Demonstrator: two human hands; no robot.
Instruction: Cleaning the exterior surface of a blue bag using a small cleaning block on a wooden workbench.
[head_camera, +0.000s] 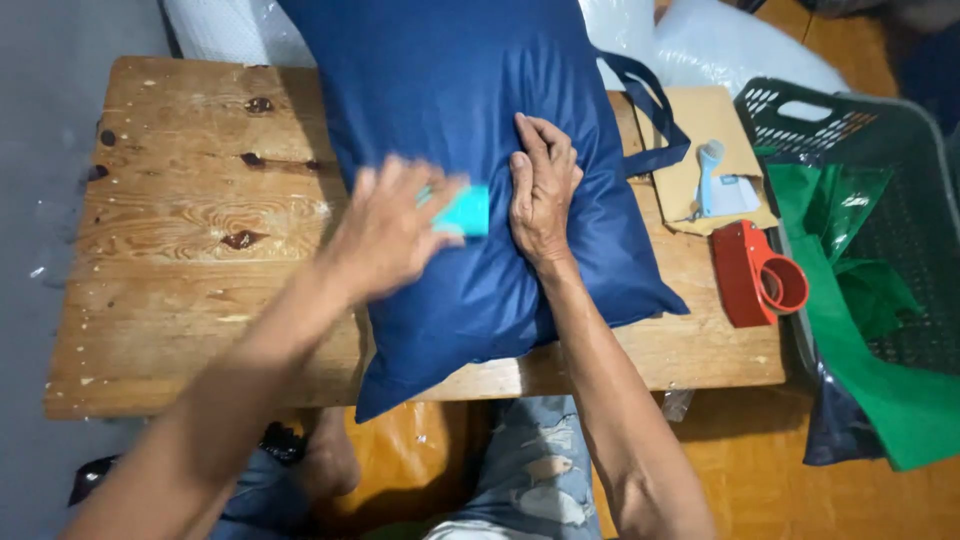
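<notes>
Fabric of the blue bag (450, 80) is lying lengthwise away from me on the wooden table (180, 250). My right hand (543, 185) is pressing flat and open on the bag's middle, while my left hand (390, 230), just left of it, is pinching a teal card (466, 211) against the bag.

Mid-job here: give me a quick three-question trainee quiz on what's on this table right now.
1. True or false: the right hand lies flat on the stuffed navy fabric bag.
2. What does the left hand hold?
3. Where is the red plastic tape dispenser: A) in the dark green plastic basket, B) on the wooden table, right of the bag?

Key: 1 true; 2 a small turquoise piece, blurred; 3 B.
</notes>
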